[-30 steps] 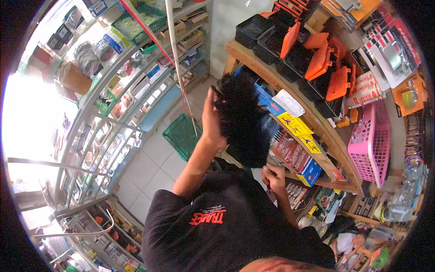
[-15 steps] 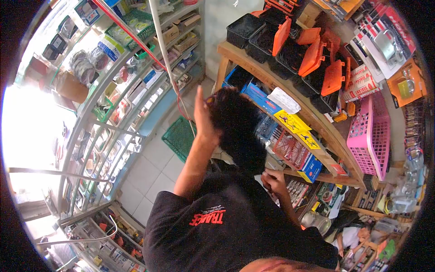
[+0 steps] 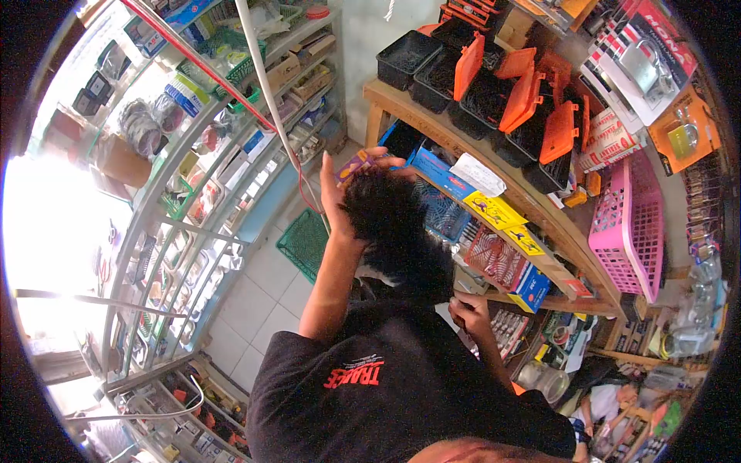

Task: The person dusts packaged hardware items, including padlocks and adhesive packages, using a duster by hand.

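My left hand is raised near the middle of the view, its thumb and fingers round a small purple-and-orange packet. Just beneath that packet, a black, hair-like mass fills the space between my forearms; I cannot tell what it is. Lower and to the right, my right hand is closed, fingers curled, close to the shelf's lower part. Whatever it may hold is hidden. Between the arms is the black shirt with red lettering.
A wooden shelf on the right carries black bins with orange lids. Beside it stands a pink basket. Stocked racks line the left. A green basket is on the tiled floor. Another person appears at lower right.
My left hand has turned, bringing the purple-and-orange packet into clear sight. My right hand has barely moved. The whole view has shifted slightly.
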{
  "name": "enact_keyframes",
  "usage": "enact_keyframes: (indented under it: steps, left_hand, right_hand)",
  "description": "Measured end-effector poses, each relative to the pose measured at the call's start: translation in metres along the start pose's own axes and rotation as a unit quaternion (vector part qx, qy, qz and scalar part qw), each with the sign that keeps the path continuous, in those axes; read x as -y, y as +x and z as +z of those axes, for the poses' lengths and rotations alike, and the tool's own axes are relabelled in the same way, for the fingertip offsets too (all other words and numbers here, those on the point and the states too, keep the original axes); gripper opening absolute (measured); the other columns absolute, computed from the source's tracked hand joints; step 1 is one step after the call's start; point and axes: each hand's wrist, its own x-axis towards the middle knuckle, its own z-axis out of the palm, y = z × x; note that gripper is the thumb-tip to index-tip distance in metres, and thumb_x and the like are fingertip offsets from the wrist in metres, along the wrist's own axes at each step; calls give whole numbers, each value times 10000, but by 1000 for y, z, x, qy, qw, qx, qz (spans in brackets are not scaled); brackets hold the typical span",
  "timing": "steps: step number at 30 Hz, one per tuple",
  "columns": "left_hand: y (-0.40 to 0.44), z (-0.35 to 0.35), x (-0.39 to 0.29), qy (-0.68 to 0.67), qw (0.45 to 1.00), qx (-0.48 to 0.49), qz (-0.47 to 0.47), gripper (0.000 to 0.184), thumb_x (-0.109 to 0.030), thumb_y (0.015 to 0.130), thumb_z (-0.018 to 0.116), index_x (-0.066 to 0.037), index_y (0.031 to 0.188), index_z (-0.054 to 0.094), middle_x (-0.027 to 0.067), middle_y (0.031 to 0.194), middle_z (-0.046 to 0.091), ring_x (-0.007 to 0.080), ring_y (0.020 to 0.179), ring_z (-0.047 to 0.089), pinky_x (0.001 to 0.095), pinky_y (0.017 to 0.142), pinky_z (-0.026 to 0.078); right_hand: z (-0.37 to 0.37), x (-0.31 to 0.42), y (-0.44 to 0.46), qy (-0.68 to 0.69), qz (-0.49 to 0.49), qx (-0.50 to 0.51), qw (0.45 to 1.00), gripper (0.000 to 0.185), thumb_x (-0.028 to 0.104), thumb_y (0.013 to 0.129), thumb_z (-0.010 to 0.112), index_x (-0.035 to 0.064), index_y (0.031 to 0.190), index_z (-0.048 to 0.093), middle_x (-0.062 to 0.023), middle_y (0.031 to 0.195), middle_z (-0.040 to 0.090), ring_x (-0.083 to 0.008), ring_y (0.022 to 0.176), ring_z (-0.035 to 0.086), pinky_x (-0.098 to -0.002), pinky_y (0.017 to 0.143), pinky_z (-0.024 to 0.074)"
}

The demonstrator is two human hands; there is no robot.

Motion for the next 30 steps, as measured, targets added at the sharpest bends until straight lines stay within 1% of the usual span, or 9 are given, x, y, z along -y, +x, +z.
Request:
enact_keyframes:
  steps: [5, 12, 15, 18, 21, 22, 25, 26, 30]
  left_hand:
    - [-13, -1, 43, -130, 985, -84, -71, 809, -707, 869, 297, -4, 1175, 554, 183, 1153, 604, 390, 1080, 553, 502, 1005, 399]
    - [-1, -14, 3, -54, 998, -21, 17, 795, -665, 889, 285, 9, 1253, 499, 244, 1201, 569, 404, 1086, 556, 531, 1006, 392]
    - [-16, -4, 35, 2, 1000, -28, 1, 818, -685, 882, 279, 9, 1252, 500, 241, 1182, 579, 411, 1087, 554, 532, 1002, 395]
    - [-14, -10, 43, -62, 995, -12, -83, 840, -700, 876, 273, 12, 1263, 494, 248, 1192, 571, 423, 1100, 544, 538, 1010, 382]
    - [-7, -18, 30, -85, 996, -6, 5, 848, -708, 870, 277, 15, 1252, 500, 249, 1198, 568, 424, 1111, 537, 544, 1015, 372]
    - [-1, -20, 17, -56, 998, -4, -4, 854, -718, 862, 288, 14, 1242, 507, 246, 1193, 571, 424, 1124, 528, 547, 1017, 367]
    - [2, -26, 0, -68, 998, 1, 5, 863, -727, 854, 289, 17, 1230, 512, 244, 1179, 576, 425, 1132, 520, 546, 1021, 366]
    - [1, -18, 3, -100, 994, -39, -15, 841, -707, 866, 290, 14, 1236, 514, 232, 1201, 566, 418, 1143, 512, 545, 1026, 362]
    - [-9, -24, 47, -51, 996, -9, -73, 797, -665, 888, 311, 16, 1254, 502, 222, 1238, 547, 407, 1152, 509, 555, 1024, 361]
  right_hand:
    - [15, 24, 13, 71, -12, -7, 997, 277, 85, 947, 493, 18, 681, 456, -25, 558, 447, -63, 426, 344, -245, 390, 247]
    - [2, 19, 9, 53, 34, 24, 998, 251, 98, 951, 500, -4, 722, 490, -29, 566, 453, -69, 408, 338, -240, 385, 241]
    - [4, 21, 14, 88, 23, 26, 996, 278, 160, 947, 558, 43, 696, 528, 1, 569, 489, -57, 446, 401, -230, 408, 280]
    - [12, 34, 18, 84, 2, 2, 996, 261, 154, 947, 556, 42, 711, 544, 5, 579, 496, -55, 443, 395, -222, 411, 277]
    - [4, 26, 12, 46, 32, 38, 998, 256, 106, 952, 512, 13, 713, 501, -13, 565, 464, -61, 419, 368, -235, 386, 254]
    - [-2, 23, 10, 76, 75, 52, 993, 231, 85, 946, 514, -7, 734, 523, -12, 564, 465, -58, 421, 370, -233, 386, 269]
    - [-4, 30, 7, 45, 30, -21, 998, 223, 73, 945, 517, -14, 740, 533, -9, 569, 464, -53, 424, 363, -229, 389, 282]
    - [-6, 25, 9, 31, 19, -9, 999, 190, 76, 950, 516, -33, 808, 582, -9, 589, 476, -48, 435, 364, -224, 393, 282]
    - [-3, 23, 8, 87, 22, 21, 996, 159, 77, 952, 526, -47, 943, 623, -6, 632, 501, -37, 466, 381, -208, 408, 279]
